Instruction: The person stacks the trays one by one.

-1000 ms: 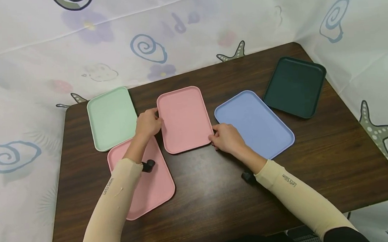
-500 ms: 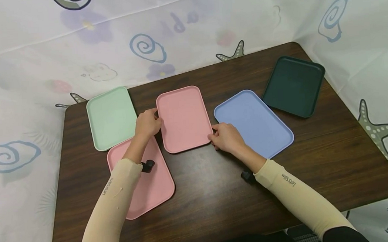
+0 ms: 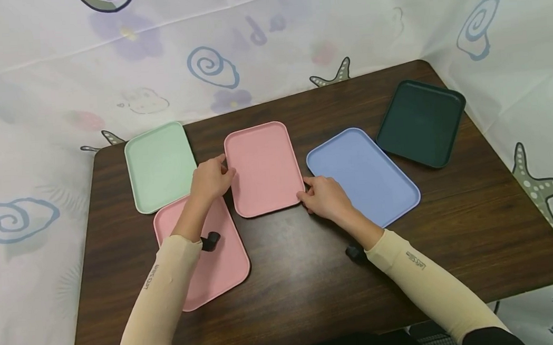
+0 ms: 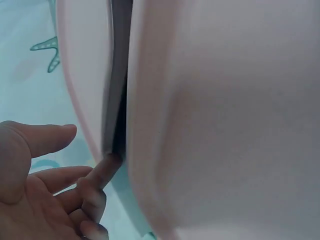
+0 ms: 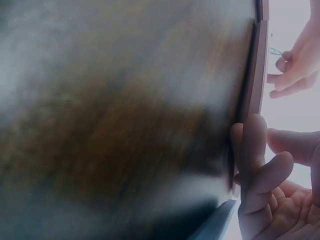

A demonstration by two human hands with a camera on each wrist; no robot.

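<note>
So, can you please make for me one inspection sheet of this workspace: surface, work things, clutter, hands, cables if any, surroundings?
Surface: dark wood-look table, with some glare.
Job's things: middle pink tray, between the two hands.
Clutter: light green tray, lower pink tray partly hidden by the left arm, blue tray, dark green tray.
Left hand: fingers at the middle pink tray's left edge; grip unclear.
Right hand: fingers at its right edge; grip unclear.
Cables: nothing certain; thin dark line beyond the table's near edge, unidentifiable.
Surroundings: white cloth with shell and starfish prints.
</note>
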